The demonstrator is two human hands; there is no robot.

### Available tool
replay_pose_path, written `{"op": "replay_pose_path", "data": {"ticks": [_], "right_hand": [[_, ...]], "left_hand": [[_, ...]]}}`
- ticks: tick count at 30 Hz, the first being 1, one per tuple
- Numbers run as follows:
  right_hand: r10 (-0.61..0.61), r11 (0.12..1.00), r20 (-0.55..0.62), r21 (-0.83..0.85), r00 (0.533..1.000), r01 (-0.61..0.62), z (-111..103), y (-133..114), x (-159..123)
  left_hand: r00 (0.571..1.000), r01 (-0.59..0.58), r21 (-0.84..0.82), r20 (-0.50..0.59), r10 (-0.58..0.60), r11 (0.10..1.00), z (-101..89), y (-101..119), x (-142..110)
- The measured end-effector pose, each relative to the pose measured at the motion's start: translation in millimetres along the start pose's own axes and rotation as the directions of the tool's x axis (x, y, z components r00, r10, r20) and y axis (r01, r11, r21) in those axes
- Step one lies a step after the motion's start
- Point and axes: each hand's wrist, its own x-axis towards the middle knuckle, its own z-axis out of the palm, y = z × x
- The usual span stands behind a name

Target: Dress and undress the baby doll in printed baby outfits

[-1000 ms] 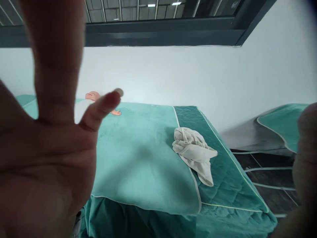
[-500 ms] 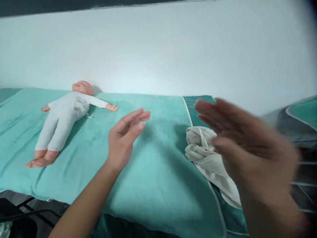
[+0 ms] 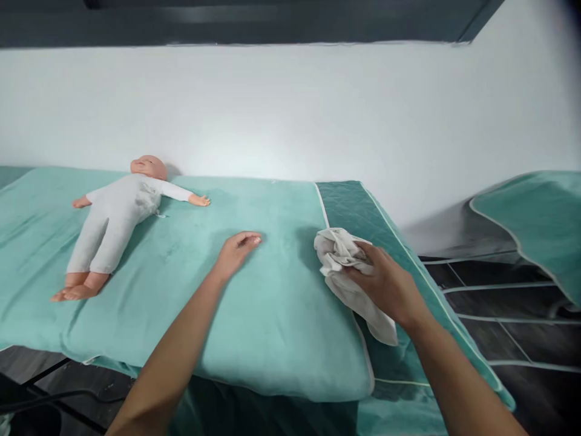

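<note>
My right hand [image 3: 388, 281] is closed on a crumpled off-white cloth [image 3: 347, 251], thumb on the near side and fingers on the far side. The cloth's loose end trails toward me over the edge of the light green blanket [image 3: 281, 339]. My left hand [image 3: 238, 249] is low over the blanket's middle, fingers curled in against the thumb, and nothing shows in it. At the left a baby doll [image 3: 120, 209] in a white suit lies on its back, arms spread, head near the wall.
A darker green sheet [image 3: 381, 212] runs under the blanket to the right end of the bed. Past it is a metal slatted frame [image 3: 503, 287] with another green cloth [image 3: 540, 224] draped over it. Behind stands a white wall [image 3: 290, 115]; a dark cable [image 3: 68, 396] hangs at lower left.
Both hands have come down from above the bed. My right hand has taken hold of the cloth, and my left hand's fingers have curled in. The doll lies as before.
</note>
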Motion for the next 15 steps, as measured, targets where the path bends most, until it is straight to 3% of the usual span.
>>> {"op": "replay_pose_path", "data": {"ticks": [3, 6, 9, 11, 13, 15], "right_hand": [[-0.042, 0.952, 0.037, 0.306, 0.998, 0.029, -3.7, -33.8, 11.0], [-0.234, 0.747, 0.125, 0.658, 0.964, 0.096, -3.9, -74.0, 25.3], [-0.383, 0.553, 0.137, 0.826, 0.914, 0.108, 14.7, -104.1, 51.3], [-0.363, 0.523, 0.073, 0.841, 0.929, 0.138, 41.4, -112.9, 70.7], [-0.245, 0.554, -0.102, 0.801, 0.964, 0.226, 73.6, -113.9, 84.6], [-0.137, 0.604, -0.279, 0.737, 0.951, 0.303, 100.9, -110.9, 89.1]], "left_hand": [[0.995, 0.0, -0.184, 0.094, 0.018, 0.983, 1.5, 3.3, -5.7], [0.998, 0.013, -0.373, 0.065, 0.012, 0.928, 2.7, 1.0, -7.5], [0.997, 0.045, -0.505, -0.03, -0.07, 0.862, 0.1, -4.9, -6.0], [0.985, 0.038, -0.574, -0.118, -0.128, 0.818, -3.8, -8.2, -3.9], [0.96, -0.001, -0.616, -0.222, -0.173, 0.788, -7.3, -9.8, -1.1], [0.935, -0.027, -0.635, -0.29, -0.206, 0.772, -8.9, -10.1, 1.8]]}}
